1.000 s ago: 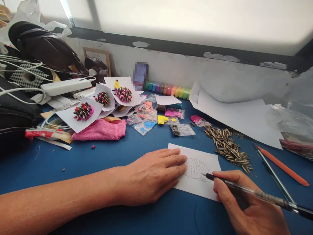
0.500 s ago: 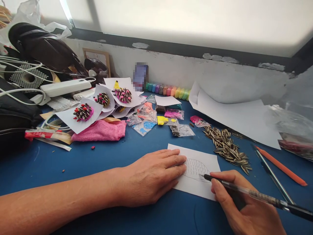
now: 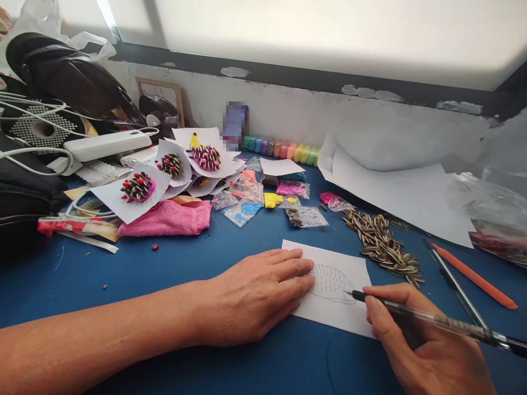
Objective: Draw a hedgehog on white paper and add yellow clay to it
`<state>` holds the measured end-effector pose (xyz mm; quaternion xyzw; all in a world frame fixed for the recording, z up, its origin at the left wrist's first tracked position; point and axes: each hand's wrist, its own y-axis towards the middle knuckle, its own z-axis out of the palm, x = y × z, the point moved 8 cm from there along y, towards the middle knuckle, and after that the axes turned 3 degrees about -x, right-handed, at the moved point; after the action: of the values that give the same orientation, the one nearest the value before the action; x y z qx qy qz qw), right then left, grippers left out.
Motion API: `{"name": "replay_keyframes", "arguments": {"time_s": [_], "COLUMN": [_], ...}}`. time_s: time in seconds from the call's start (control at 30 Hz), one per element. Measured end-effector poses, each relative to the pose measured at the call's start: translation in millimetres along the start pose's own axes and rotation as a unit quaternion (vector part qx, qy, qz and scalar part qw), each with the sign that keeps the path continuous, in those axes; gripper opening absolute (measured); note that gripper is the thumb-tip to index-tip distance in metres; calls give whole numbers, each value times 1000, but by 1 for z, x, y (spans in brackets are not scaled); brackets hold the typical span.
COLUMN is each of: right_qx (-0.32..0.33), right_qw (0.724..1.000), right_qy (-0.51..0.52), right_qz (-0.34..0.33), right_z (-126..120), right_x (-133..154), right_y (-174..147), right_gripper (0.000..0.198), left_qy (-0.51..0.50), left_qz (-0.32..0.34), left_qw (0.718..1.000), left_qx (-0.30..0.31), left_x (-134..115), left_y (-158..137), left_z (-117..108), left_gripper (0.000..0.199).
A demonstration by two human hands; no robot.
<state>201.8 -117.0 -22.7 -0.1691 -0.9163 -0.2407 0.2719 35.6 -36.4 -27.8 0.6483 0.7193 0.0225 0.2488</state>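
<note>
My left hand [image 3: 267,293] lies flat with fingers stretched over the left part of a small white sheet of paper [image 3: 341,321], pressing it to the blue table. On the sheet is a rounded outline drawing [image 3: 329,282] filled with rows of short marks; its left end is hidden under my fingers. My right hand [image 3: 428,340] is closed around a black pen with a clear barrel [image 3: 426,316]. The pen tip is at the lower right part of the drawing, inside the outline.
Sunflower seeds [image 3: 382,244] lie heaped beyond the paper. An orange tool [image 3: 473,274] and a slim pen-like rod [image 3: 459,285] rest at the right. Clay packets [image 3: 242,211], a pink cloth [image 3: 164,218] and seed-covered clay figures on paper [image 3: 138,187] are farther back.
My right hand and the pen have moved slightly to the right across the drawing. My left hand stays on the paper. The view has shifted a little.
</note>
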Motion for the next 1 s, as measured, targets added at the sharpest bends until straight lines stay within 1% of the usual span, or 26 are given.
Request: {"name": "replay_keyframes", "arguments": {"time_s": [0.07, 0.13, 0.27, 0.33, 0.5, 0.6, 0.83, 1.0], "right_qx": [1, 7, 37, 43, 49, 36, 36, 12], "right_qw": [1000, 1000, 998, 997, 997, 998, 996, 998], "right_qy": [-11, -12, -4, -7, -10, 2, -1, -33], "right_qz": [14, 8, -57, -68, -50, -46, -87, -50], "right_z": [1, 2, 4, 4, 5, 4, 4, -4], "right_x": [-2, -1, 7, 7, 5, 6, 10, 3], "right_y": [-1, 1, 6, 7, 5, 4, 6, 7], "right_gripper": [24, 23, 16, 15, 18, 18, 12, 15], "left_qy": [0, -1, -4, -3, -3, -3, -2, 0], "left_qz": [3, 2, 1, 0, 1, 1, 4, 2], "left_qw": [1000, 1000, 1000, 1000, 1000, 1000, 1000, 1000], "left_qx": [1, 1, -1, -1, -2, -2, -7, -5], "left_x": [0, 0, 1, 1, 1, 1, 1, 2], "left_y": [0, 0, -1, 0, 0, -1, -2, -2], "left_z": [0, 0, 0, 0, 1, 2, 2, 2], "left_gripper": [32, 32, 32, 32, 34, 34, 33, 33]}}
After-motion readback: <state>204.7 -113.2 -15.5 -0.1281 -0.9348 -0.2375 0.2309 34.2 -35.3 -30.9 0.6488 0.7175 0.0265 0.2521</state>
